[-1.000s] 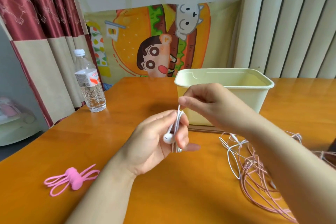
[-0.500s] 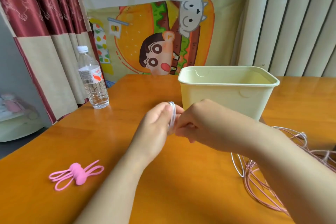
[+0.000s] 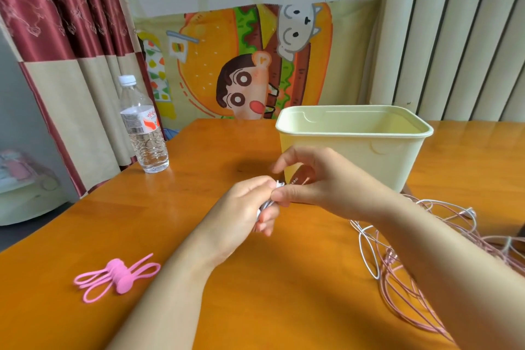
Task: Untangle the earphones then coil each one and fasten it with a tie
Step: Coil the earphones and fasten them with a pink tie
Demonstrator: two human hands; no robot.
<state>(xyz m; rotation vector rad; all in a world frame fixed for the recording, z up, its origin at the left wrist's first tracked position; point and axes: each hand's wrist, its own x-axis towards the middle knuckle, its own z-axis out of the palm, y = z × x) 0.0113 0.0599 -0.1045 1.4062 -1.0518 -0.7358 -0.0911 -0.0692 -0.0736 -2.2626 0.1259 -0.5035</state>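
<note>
My left hand [image 3: 245, 212] grips a small coil of white earphone cable [image 3: 270, 202] above the middle of the orange table. Only a short piece of the coil shows between the fingers. My right hand [image 3: 315, 179] meets it from the right and pinches the same white cable at its top end. A loose tangle of pink earphone cable [image 3: 409, 293] and white cable [image 3: 366, 247] lies on the table at the right, partly hidden under my right forearm. A bunch of pink silicone ties [image 3: 119, 275] lies at the front left, apart from both hands.
A pale green plastic bin [image 3: 352, 148] stands just behind my hands. A clear water bottle [image 3: 143, 133] stands near the table's left edge [image 3: 93, 193]. Curtains and a cartoon poster hang behind the table.
Both hands stayed together over the table's middle. My right hand moved from beside the coil to its top, fingers spread more. The looped cable seen earlier is now mostly hidden in my left fist.
</note>
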